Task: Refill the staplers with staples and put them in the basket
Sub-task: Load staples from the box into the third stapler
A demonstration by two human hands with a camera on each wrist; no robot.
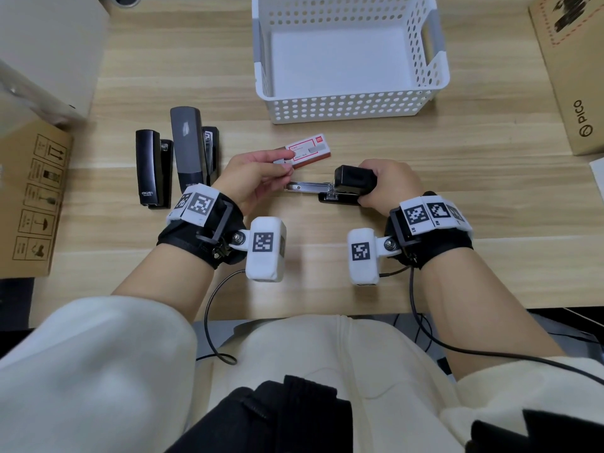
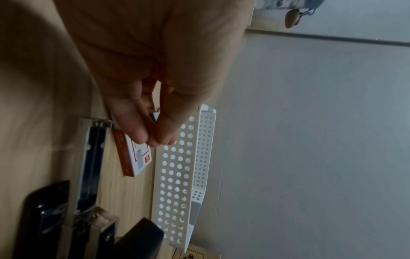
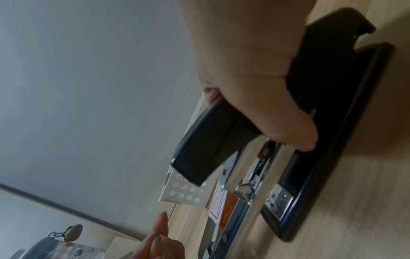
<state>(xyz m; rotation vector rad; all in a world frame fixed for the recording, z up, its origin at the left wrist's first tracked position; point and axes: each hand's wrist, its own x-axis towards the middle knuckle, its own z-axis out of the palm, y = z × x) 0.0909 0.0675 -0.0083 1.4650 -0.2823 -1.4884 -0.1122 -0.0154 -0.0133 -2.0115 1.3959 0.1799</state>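
Note:
My right hand (image 1: 382, 183) grips the raised black lid of an opened stapler (image 1: 351, 184) lying on the desk; its metal staple rail (image 1: 309, 187) sticks out to the left, and the stapler (image 3: 321, 122) fills the right wrist view. My left hand (image 1: 261, 173) pinches a small grey strip of staples (image 1: 282, 161) between thumb and fingers, just above the rail's left end. A red and white staple box (image 1: 309, 149) lies behind the hand. Two closed staplers, a black one (image 1: 152, 170) and a grey-topped one (image 1: 192, 148), lie at the left. The white perforated basket (image 1: 346, 106) stands behind.
Cardboard boxes sit at the desk's left edge (image 1: 29, 197) and at the right (image 1: 572, 73). A white panel (image 1: 49, 44) stands at the far left. Bare desk wood lies between my wrists and the front edge.

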